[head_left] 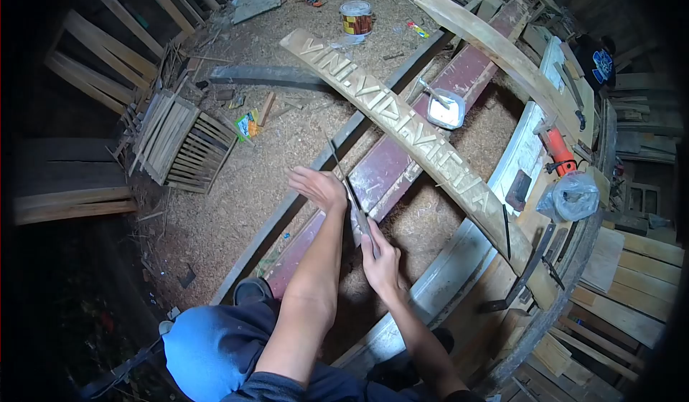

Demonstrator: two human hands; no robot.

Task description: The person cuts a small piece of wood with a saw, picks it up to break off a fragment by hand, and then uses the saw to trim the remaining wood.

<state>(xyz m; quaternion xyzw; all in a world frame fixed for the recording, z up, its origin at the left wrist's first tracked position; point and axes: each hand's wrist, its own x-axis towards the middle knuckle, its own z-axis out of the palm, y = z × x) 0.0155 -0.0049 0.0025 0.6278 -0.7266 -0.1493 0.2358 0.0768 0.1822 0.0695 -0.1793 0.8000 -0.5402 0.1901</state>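
My right hand [382,257] is wrapped around the handle of a long, thin-bladed tool that looks like a knife [356,200]. Its narrow blade points up and away over the maroon beam [387,171]. Just left of the blade is my left hand [318,187], its fingers stretched out to the left and nothing visible in it. Whether its wrist side touches the blade I cannot tell. Beyond both hands, a long pale board [423,151] with raised wooden letters lies across the beams. A plastic tub [446,109] of white paste, with a brush in it, sits behind that board.
At right, a bench holds an orange power tool [558,151], a plastic bag [574,195] and a dark metal square [527,273]. A paint can [356,18] stands on the shaving-covered floor. A slatted wooden piece [188,144] lies left. A person in dark clothing [594,61] is at far right.
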